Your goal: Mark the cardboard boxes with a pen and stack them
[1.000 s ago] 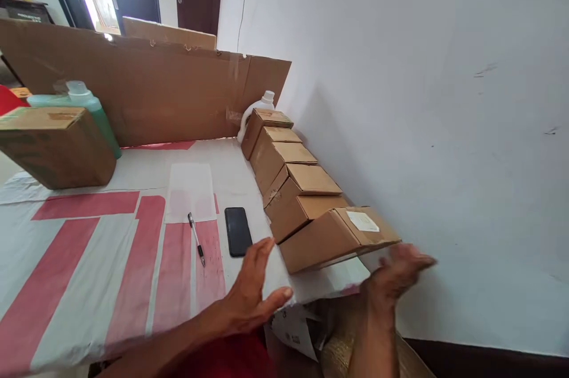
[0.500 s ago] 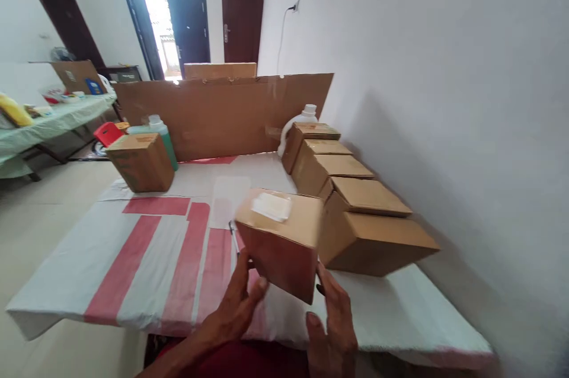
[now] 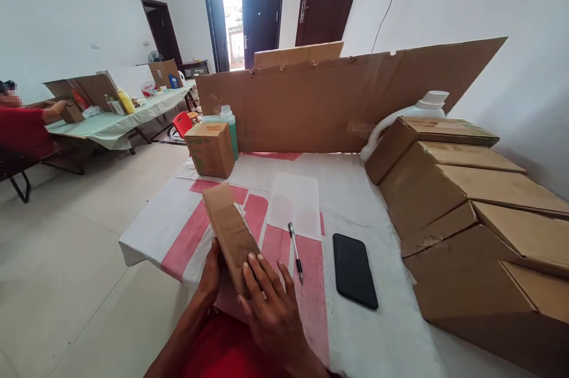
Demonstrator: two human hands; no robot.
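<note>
A small cardboard box (image 3: pixel 229 230) is held tilted above the table's near edge, one narrow brown side facing up. My left hand (image 3: pixel 211 274) grips it along its left edge, with most of the fingers hidden behind it. Across its lower right part lies my right hand (image 3: pixel 271 304), fingers extended and pressed against the cardboard. A bit of white label (image 3: pixel 240 212) shows at its right side. To the right of the box are a black-and-clear pen (image 3: pixel 296 252) and a black phone (image 3: pixel 354 271). A white sheet of paper (image 3: pixel 294 203) lies beyond the pen.
A row of cardboard boxes (image 3: pixel 444 271) lines the right side, with a white jug (image 3: pixel 427 106) behind. At the back left another box (image 3: pixel 208 150) stands before a green-liquid bottle (image 3: pixel 232 129). A cardboard panel (image 3: pixel 302 108) closes the far edge. Another person (image 3: pixel 22 129) sits far left.
The view has swung left. The box has been turned and moved left, its labelled face now turned away. The phone and pen have come into plain sight, and the right hand has shifted onto the box's side.
</note>
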